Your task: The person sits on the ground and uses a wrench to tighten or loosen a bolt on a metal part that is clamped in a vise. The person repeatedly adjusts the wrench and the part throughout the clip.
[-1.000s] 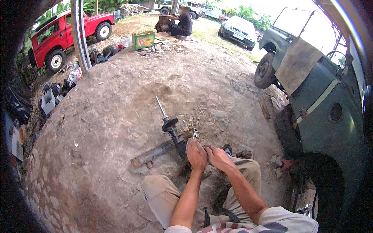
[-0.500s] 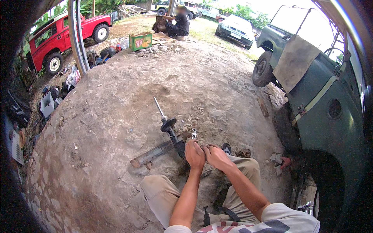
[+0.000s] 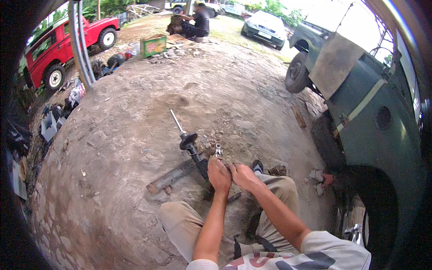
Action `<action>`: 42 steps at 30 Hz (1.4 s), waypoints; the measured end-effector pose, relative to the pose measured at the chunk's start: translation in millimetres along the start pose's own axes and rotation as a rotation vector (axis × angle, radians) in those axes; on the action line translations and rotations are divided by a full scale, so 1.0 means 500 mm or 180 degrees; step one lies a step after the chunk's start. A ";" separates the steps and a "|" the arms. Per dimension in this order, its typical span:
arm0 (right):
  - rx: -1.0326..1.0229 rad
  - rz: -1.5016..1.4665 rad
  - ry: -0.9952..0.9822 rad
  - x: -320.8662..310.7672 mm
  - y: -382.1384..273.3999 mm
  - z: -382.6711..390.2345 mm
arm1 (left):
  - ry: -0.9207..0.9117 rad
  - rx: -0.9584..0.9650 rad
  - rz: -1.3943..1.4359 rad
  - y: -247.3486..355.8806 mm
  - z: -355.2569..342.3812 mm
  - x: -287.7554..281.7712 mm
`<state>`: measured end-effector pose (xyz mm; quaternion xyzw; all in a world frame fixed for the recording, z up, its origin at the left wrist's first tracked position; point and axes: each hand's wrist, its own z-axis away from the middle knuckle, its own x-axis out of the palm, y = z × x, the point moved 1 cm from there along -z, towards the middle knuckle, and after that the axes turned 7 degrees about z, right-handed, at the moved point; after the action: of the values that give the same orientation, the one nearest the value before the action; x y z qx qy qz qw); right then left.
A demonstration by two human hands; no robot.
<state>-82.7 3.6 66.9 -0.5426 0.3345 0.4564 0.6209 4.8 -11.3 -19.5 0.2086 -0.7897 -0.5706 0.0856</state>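
Observation:
Both my hands are together in front of my knees. My left hand is closed around a shiny metal tool whose round-holed end sticks up past the fingers; its kind is not clear. My right hand is closed right beside it, with bent fingers near the left hand's thumb, and what they grip is hidden. Just left of my hands lies a black shock absorber strut with a bright rod pointing away and a round collar. Its lower body crosses a rusty metal bar on the ground.
A dark green vehicle body stands close on my right. Far off, a person sits beside a green box. A red off-road car and a metal post are at left, a white car at the back.
The whole view has shifted slightly, so the scene sits a little further left and up. My hands keep their grip near the strut, with little visible change.

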 end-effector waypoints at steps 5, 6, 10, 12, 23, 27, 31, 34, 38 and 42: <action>-0.0257 -0.0277 0.0399 -0.005 -0.020 0.035 | 0.0154 0.0072 0.0037 -0.009 0.002 -0.007; -0.0105 -0.0201 0.0261 -0.006 -0.016 0.032 | 0.0105 0.0105 0.0027 -0.002 0.002 -0.001; 0.0105 -0.0253 -0.0020 -0.017 -0.006 0.011 | 0.0001 0.0173 -0.0050 -0.001 0.003 0.008; -0.0167 -0.0405 0.0067 -0.016 -0.004 0.034 | -0.0053 0.0042 -0.0007 -0.009 0.009 0.005; -0.0318 -0.0392 0.0505 -0.003 0.022 0.051 | -0.0038 0.0260 0.0288 0.005 0.005 0.000; 0.0352 -0.0222 0.0376 0.009 0.025 0.076 | 0.0035 0.0370 0.0294 0.007 0.007 0.011; 0.0351 -0.0461 0.0153 0.021 0.057 0.071 | 0.0048 0.0559 0.0279 0.015 0.007 0.017; -0.0225 -0.0474 0.0473 0.014 0.026 0.088 | 0.0120 0.0355 0.0273 -0.001 0.005 0.010; -0.0245 -0.0371 0.0439 0.026 0.048 0.057 | 0.0164 0.0391 0.0353 0.010 0.004 0.019; -0.0529 -0.0134 0.0506 0.018 0.024 0.077 | 0.0231 0.0388 0.0357 0.014 -0.001 0.008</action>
<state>-93.8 43.3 61.5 -0.6335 0.3322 0.4250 0.5547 -0.5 -11.5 -13.3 0.1895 -0.8298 -0.5078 0.1332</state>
